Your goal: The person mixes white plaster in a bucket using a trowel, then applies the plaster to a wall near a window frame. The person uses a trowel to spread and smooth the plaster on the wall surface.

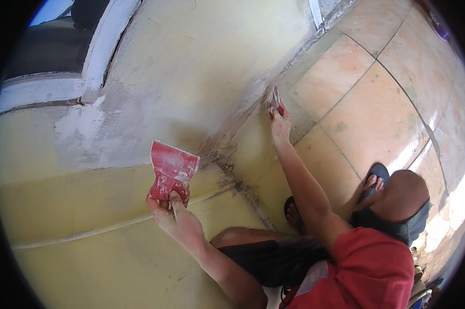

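My left hand is closed on a red plastic putty spreader, which I hold up by its narrow end. White putty smears its wide, flat face. My right hand, reaching farther out, grips a small putty knife with some red on it. Its blade end meets the rough strip where the wall meets the tiled floor, and my fingers partly hide it. Pale grey-white patches of putty lie over the yellow wall. A fresh-looking white patch sits by the window corner.
A white window frame with dark glass is at the upper left. Tan floor tiles spread to the right, with my sandaled foot on them. A cracked, broken seam runs near my knees. A purple container stands at the far right.
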Demonstrator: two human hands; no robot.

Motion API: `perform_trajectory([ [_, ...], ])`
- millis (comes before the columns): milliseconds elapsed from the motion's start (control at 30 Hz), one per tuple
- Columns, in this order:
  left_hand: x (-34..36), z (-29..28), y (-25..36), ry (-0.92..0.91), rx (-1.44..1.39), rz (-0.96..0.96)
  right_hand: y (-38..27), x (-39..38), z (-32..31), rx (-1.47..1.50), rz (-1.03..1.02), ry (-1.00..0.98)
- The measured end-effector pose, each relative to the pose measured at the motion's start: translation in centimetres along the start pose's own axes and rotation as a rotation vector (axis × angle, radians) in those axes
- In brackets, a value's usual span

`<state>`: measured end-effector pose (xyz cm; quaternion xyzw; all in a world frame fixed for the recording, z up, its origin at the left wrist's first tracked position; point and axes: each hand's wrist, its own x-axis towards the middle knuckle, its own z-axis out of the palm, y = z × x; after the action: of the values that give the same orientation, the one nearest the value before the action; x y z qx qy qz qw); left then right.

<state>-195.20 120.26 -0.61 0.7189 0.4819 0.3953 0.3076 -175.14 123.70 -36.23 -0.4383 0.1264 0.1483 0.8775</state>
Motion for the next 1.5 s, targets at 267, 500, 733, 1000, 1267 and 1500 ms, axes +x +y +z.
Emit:
perform_trajectory([
  [267, -0.5, -0.8, -1.3, 0.094, -0.047, -0.04, 1.8, -14.5, 6.3, -0.347, 0.103, -0.416],
  [500, -0.3, -0.9, -0.2, 0.038, -0.035, -0.061, 0.6, -7.8, 5.8, -0.345, 0.11, -0.007],
  [733, 0.1, -0.2, 0.7, -0.013, -0.03, -0.057, 0.0, -17.2, 6.6, -0.532, 0.079, -0.484],
  [1000, 1.3, -1.7, 0.8, -0.096, -0.056, -0.072, -12.0, -12.2, 6.3, 0.263, 0.261, -0.162],
  [1267, -1.2, -0.9, 1.4, 0.002, -0.363, 0.029, -23.3, -16.8, 5.2, 0.302, 0.534, -0.48],
  [1500, -0.9, -0.8, 0.9, -0.122, -0.013, 0.214, -24.3, -17.7, 8.2, 0.421, 0.658, -0.543],
])
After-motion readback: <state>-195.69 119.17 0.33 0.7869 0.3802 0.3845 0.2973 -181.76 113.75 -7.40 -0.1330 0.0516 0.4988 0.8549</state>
